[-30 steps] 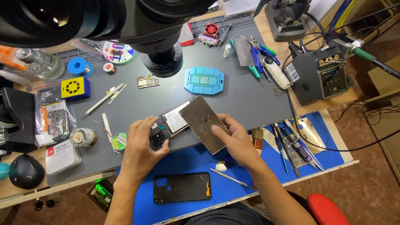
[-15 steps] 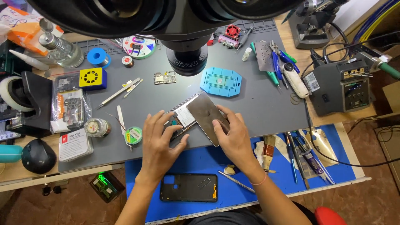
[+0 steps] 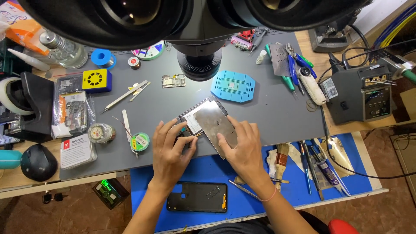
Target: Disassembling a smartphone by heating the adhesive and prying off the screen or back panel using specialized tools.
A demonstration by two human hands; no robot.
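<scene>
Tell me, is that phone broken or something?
It looks taken apart, not smashed. The opened phone on the grey mat has its metal-backed screen panel lifted askew under the right hand, the left hand pressing beside it. Its black back cover lies separately below.

Both forearms reaching up from the lower edge, converging at centre. Left hand (image 3: pixel 171 149) palm down, fingers curled, fingertips apparently pinching, though the grip is partly hidden. Right hand (image 3: pixel 245 149) flat, fingers spread and extended, wrist bent slightly inward.
</scene>
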